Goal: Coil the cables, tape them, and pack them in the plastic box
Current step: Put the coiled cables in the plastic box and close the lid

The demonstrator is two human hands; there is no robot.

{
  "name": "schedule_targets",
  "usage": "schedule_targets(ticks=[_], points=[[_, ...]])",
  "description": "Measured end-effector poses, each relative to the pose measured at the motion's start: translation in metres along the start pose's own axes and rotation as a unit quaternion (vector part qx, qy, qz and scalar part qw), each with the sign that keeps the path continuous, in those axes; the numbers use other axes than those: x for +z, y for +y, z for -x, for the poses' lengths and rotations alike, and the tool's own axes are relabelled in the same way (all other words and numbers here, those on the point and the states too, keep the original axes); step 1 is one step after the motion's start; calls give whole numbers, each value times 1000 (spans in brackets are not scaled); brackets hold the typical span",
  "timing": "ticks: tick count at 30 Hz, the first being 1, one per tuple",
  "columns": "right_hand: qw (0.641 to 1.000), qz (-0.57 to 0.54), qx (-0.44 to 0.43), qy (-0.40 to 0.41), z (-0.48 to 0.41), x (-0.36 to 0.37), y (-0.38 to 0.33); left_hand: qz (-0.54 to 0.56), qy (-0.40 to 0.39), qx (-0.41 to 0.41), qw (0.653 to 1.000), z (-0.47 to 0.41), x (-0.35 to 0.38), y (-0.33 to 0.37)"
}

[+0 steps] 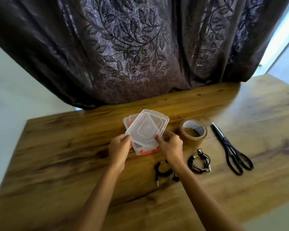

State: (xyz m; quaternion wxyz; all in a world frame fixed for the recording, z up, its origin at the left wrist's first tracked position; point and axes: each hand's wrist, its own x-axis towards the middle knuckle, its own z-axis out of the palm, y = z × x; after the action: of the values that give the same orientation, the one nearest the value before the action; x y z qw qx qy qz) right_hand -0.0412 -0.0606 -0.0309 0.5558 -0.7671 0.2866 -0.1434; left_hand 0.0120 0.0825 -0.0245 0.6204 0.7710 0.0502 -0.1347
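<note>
A clear plastic box with an orange latch sits mid-table. Its clear lid is tilted and lifted off the box. My left hand pinches the lid's near left corner and my right hand grips its near right edge. One black cable lies loosely looped just behind my right forearm, partly hidden by it. A second black cable with silver plugs lies coiled to the right. A roll of brown tape stands right of the box.
Black scissors lie at the right, blades pointing away. The wooden table runs back to a dark patterned curtain that hangs against its far edge. The table's left edge drops off near the left side of the frame.
</note>
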Motion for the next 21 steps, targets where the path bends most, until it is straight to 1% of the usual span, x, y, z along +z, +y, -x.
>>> schedule_targets(ticks=[4, 8, 13, 15, 17, 18, 21], points=[[1000, 11, -5, -11, 23, 10, 5, 18, 13, -10, 1000, 19, -15, -15], [999, 15, -15, -29, 34, 10, 7, 39, 19, -1, 999, 33, -20, -24], [999, 18, -14, -29, 36, 6, 10, 17, 30, 6, 999, 33, -18, -27], [999, 27, -21, -29, 35, 5, 11, -34, 48, 36, 998, 31, -18, -29], [998, 35, -25, -39, 35, 3, 12, -132, 85, 88, 984, 31, -18, -31], [998, 33, -25, -46, 35, 2, 13, -164, 104, 110, 975, 31, -19, -30], [999, 24, -28, -39, 35, -1, 14, -186, 134, 137, 964, 32, -20, -26]])
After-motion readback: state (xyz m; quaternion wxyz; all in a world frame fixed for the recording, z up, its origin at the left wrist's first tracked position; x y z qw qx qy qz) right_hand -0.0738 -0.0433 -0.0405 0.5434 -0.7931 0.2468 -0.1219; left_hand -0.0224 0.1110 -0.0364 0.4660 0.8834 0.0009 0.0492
